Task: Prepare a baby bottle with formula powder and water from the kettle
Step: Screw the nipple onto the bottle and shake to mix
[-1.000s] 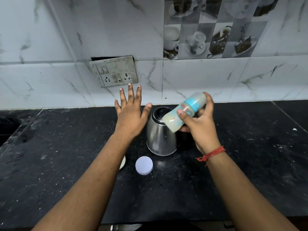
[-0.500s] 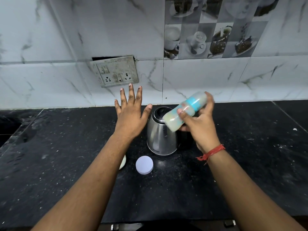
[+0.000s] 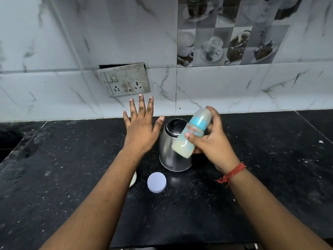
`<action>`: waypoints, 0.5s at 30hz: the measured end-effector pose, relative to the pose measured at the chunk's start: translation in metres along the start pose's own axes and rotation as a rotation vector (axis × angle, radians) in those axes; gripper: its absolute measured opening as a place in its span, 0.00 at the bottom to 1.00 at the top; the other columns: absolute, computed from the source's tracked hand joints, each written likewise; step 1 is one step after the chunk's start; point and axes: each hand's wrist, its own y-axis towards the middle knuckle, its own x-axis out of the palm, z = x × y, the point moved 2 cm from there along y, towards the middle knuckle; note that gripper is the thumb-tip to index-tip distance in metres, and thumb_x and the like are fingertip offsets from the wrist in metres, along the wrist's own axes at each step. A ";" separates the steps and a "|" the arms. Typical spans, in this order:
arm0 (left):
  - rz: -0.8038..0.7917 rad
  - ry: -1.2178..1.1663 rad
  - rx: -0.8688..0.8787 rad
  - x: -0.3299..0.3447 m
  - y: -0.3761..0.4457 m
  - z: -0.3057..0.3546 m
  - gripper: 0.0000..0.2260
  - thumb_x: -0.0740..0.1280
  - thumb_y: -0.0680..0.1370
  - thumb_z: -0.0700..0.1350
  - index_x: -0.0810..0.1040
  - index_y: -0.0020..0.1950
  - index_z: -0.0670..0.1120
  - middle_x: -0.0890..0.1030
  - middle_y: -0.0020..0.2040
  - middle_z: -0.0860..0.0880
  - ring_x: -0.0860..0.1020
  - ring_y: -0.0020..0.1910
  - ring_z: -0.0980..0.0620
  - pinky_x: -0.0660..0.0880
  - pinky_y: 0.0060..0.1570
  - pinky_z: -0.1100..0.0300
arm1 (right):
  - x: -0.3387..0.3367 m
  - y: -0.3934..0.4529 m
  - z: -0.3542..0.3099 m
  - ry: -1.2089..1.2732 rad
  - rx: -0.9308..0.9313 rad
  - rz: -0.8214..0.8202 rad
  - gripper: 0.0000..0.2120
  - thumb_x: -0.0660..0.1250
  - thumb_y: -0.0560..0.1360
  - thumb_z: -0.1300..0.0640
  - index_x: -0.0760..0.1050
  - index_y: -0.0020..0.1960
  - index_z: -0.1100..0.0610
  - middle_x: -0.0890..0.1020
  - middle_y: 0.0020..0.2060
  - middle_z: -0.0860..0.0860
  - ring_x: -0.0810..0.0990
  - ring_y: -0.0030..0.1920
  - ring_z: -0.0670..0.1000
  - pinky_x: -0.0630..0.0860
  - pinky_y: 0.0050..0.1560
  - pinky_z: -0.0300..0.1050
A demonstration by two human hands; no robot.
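Baby bottle [image 3: 191,134] tilted, top up-right

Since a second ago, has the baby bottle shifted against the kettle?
Yes. The baby bottle in the right hand has tipped more upright, its base dropping lower across the kettle body.

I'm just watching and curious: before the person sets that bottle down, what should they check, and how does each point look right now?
1. Right hand has a firm hold on the bottle: ok.
2. Bottle's top closed, no drips showing: ok.
3. Powder fully mixed into the milky liquid: cannot tell.
4. Kettle lid shut: ok.
5. Left hand free, fingers spread, holding nothing: ok.
6. Round white lid lies on the counter, clear of the kettle: ok.
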 end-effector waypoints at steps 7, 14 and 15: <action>-0.004 0.004 -0.011 0.001 0.003 0.001 0.33 0.45 0.82 0.66 0.41 0.84 0.55 0.36 0.84 0.49 0.32 0.81 0.44 0.37 0.78 0.34 | 0.000 0.000 -0.001 0.068 -0.019 0.015 0.45 0.76 0.72 0.64 0.54 0.76 0.39 0.79 0.60 0.51 0.86 0.50 0.51 0.83 0.37 0.49; -0.006 0.003 -0.030 -0.001 0.005 -0.003 0.33 0.46 0.82 0.66 0.42 0.84 0.54 0.36 0.84 0.49 0.33 0.82 0.44 0.37 0.78 0.34 | -0.015 0.003 -0.005 0.201 -0.041 0.214 0.43 0.75 0.74 0.63 0.53 0.77 0.41 0.80 0.60 0.51 0.85 0.52 0.50 0.84 0.37 0.52; -0.003 0.001 -0.031 -0.001 0.005 -0.003 0.33 0.46 0.83 0.66 0.42 0.84 0.54 0.36 0.84 0.49 0.33 0.82 0.43 0.37 0.78 0.34 | -0.015 0.003 -0.004 0.207 -0.053 0.235 0.43 0.74 0.74 0.63 0.53 0.77 0.42 0.80 0.59 0.50 0.85 0.52 0.49 0.83 0.38 0.50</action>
